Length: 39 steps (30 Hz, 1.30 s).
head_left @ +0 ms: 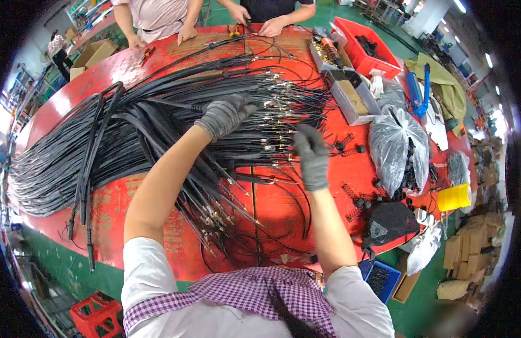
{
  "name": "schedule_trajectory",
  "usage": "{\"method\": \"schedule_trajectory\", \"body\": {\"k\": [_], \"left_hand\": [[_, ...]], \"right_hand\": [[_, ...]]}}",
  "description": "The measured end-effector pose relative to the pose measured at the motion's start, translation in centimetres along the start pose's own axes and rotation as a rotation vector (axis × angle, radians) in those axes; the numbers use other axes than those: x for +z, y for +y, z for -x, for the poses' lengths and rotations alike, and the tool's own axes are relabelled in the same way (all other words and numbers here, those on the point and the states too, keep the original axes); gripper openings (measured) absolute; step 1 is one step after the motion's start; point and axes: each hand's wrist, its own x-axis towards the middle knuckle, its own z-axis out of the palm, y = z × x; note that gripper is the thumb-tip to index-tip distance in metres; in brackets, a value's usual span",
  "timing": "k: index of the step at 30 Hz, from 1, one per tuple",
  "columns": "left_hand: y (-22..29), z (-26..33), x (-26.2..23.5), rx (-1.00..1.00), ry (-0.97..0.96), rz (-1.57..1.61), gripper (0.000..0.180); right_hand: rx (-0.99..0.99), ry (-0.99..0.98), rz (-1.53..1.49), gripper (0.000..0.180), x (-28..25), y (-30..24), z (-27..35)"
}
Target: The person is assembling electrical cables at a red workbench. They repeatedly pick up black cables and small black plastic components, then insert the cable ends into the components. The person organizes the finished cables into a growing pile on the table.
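Observation:
A thick bundle of black cables [52, 163] lies across the red table, with bare metal terminals [277, 107] fanned out at its right end. Over the middle of the bundle is my left hand [226, 116] in a grey knit glove. Its fingers are bent closed around a black cable, though the fingertips partly hide the grip. My right hand [313, 160], gloved the same way, is just right of the terminals. Motion smears its fingers, so what they hold, if anything, does not show. A smaller cluster of cable ends [215, 217] hangs toward me below my left forearm.
Across the table, two people work; one holds pliers [248, 23]. To the right are a red bin [362, 48], a clear parts box [353, 104], a plastic bag [398, 146], a blue hand tool [421, 93] and a yellow roll [454, 197]. Black coiled pieces [356, 197] lie loose nearby.

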Motion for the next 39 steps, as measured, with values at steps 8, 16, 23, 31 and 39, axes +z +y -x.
{"method": "schedule_trajectory", "body": {"k": [8,16,23,31,39], "left_hand": [[-2.0,0.9,-1.7,0.101,-0.241,0.383,0.029],[-2.5,0.5,-1.7,0.03,-0.158,0.414,0.029],[-1.5,1.2,0.4,-0.033,0.037,0.314,0.028],[-1.2,1.3,0.5,-0.102,0.079,0.366,0.029],[-1.4,1.0,1.1,-0.088,0.119,0.349,0.029]], "right_hand": [[0.309,-0.078,-0.632,0.011,3.4,-2.9,-1.5],[0.262,-0.129,-0.75,0.026,4.0,-3.6,-0.3],[0.462,-0.163,-0.999,0.037,4.0,-2.6,-0.2],[0.46,-0.208,-0.81,0.036,2.8,-2.8,2.8],[0.575,-0.244,-1.032,0.04,2.9,-1.6,1.8]]}}
